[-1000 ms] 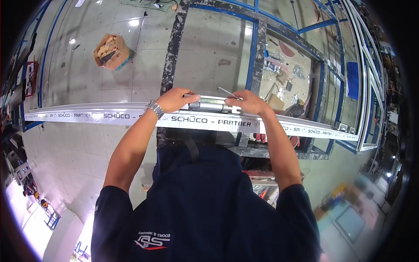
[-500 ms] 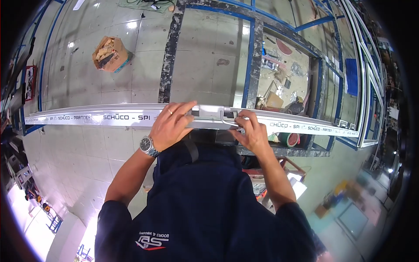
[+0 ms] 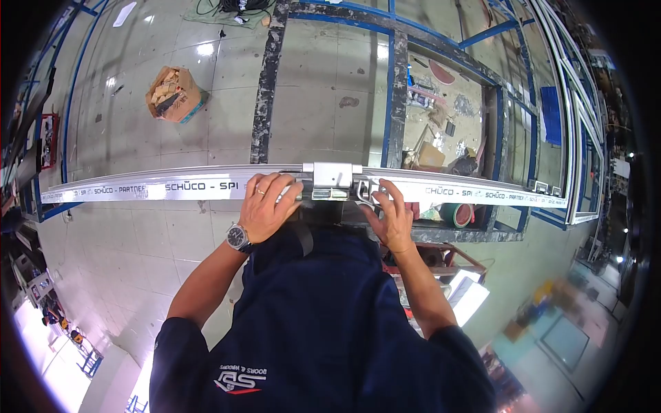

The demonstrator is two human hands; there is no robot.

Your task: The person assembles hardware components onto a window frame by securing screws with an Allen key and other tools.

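Note:
A long aluminium profile (image 3: 206, 186) with printed protective film lies across the view in front of my body. At its middle sits a silver metal block (image 3: 332, 173), with a small slotted end (image 3: 330, 195) facing me. My left hand (image 3: 272, 203) is closed over the profile just left of the block, fingertips near the block's side. On the other side, my right hand (image 3: 391, 220) has its thumb and index finger around a small bent metal rod, seemingly a hex key (image 3: 365, 193), beside the block. Its fingertips partly hide the rod.
Blue and black steel frames (image 3: 263, 89) stand beyond the profile. A paper bag of scraps (image 3: 175, 96) sits on the tiled floor at left. A lower tray with offcuts (image 3: 447, 103) lies right of centre. White profiles (image 3: 571, 103) lean at far right.
The silver block has turned on the profile, so its slotted end now shows. My right hand has shifted slightly down and left, changing the rod's angle. My left hand moved slightly down.

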